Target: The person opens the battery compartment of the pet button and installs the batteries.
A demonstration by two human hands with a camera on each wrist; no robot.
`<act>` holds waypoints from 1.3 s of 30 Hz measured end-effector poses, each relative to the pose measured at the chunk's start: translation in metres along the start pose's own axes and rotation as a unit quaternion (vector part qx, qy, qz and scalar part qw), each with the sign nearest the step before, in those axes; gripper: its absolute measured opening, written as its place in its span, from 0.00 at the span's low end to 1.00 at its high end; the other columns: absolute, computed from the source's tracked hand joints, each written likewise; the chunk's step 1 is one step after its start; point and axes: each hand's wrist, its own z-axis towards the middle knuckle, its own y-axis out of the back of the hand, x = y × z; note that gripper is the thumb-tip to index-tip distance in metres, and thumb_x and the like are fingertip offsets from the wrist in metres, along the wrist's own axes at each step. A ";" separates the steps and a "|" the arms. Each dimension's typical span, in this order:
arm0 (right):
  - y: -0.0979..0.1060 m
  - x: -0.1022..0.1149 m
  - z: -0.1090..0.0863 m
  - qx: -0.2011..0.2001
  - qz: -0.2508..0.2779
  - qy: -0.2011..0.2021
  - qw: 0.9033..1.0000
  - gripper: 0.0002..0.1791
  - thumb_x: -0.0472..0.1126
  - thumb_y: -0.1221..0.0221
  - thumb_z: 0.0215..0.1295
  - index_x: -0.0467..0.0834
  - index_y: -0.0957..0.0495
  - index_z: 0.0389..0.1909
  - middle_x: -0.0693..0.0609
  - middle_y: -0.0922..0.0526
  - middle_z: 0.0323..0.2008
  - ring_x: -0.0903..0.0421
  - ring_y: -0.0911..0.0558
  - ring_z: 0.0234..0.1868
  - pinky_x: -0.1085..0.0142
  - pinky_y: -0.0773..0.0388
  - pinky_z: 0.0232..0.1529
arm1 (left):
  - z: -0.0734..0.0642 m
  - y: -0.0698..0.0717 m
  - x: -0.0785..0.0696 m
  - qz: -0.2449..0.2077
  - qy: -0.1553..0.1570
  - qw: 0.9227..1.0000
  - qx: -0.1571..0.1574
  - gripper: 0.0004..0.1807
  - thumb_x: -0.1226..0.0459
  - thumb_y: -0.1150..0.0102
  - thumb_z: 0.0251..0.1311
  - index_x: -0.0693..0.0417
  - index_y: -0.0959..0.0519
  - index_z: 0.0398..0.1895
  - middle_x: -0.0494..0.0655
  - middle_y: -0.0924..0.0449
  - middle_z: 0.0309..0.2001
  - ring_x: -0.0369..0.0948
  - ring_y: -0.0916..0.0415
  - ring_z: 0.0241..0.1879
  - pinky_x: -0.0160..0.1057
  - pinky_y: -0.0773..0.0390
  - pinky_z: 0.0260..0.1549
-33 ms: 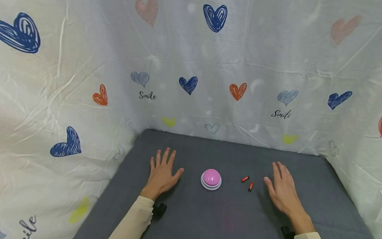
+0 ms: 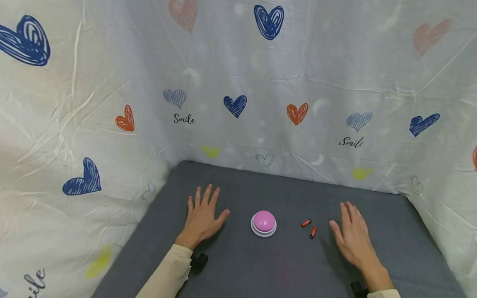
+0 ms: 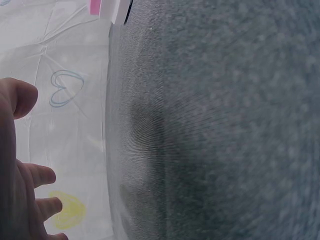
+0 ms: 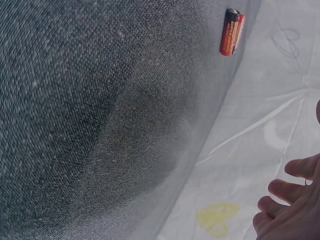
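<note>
A round lamp-like button with a pink dome (image 2: pixel 264 221) and a white base sits mid-table in the head view. Right of it lie two small red-and-black batteries (image 2: pixel 313 232), a short way apart. My left hand (image 2: pixel 203 219) is left of the pink-domed button, fingers spread and holding nothing. On the other side, my right hand (image 2: pixel 354 240) is just right of the batteries, its fingers extended and thumb apart, with nothing in it. The right wrist view shows the batteries (image 4: pixel 231 32) up close; the left wrist view catches only an edge of the button's white base (image 3: pixel 116 10).
A grey cloth (image 2: pixel 238 265) covers the table. Behind and along both sides hangs a white curtain (image 2: pixel 208 54) printed with hearts and "Smile". Black wrist straps with cameras (image 2: pixel 199 261) sit at both cuffs.
</note>
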 end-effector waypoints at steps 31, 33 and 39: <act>-0.041 0.056 0.019 0.049 0.052 0.067 0.995 0.39 0.45 0.22 0.64 0.32 0.23 0.71 0.33 0.17 0.66 0.35 0.18 0.65 0.37 0.19 0.65 | 0.006 -0.009 -0.033 -0.126 -0.132 0.983 0.029 0.40 0.52 0.26 0.69 0.60 0.26 0.79 0.60 0.25 0.77 0.57 0.27 0.77 0.63 0.28 0.76; -0.050 0.062 0.021 0.053 0.053 0.076 0.994 0.37 0.44 0.21 0.63 0.32 0.21 0.69 0.35 0.15 0.64 0.38 0.15 0.61 0.40 0.17 0.62 | 0.006 -0.014 -0.038 -0.129 -0.137 0.981 0.045 0.39 0.53 0.25 0.69 0.60 0.26 0.78 0.60 0.24 0.76 0.56 0.27 0.77 0.64 0.28 0.76; -0.070 0.079 0.023 0.084 0.069 0.066 0.992 0.33 0.44 0.21 0.62 0.35 0.16 0.65 0.40 0.12 0.60 0.41 0.14 0.63 0.43 0.17 0.65 | 0.007 -0.026 -0.049 -0.137 -0.146 0.977 0.076 0.37 0.57 0.23 0.67 0.61 0.24 0.76 0.59 0.22 0.74 0.56 0.25 0.76 0.59 0.26 0.75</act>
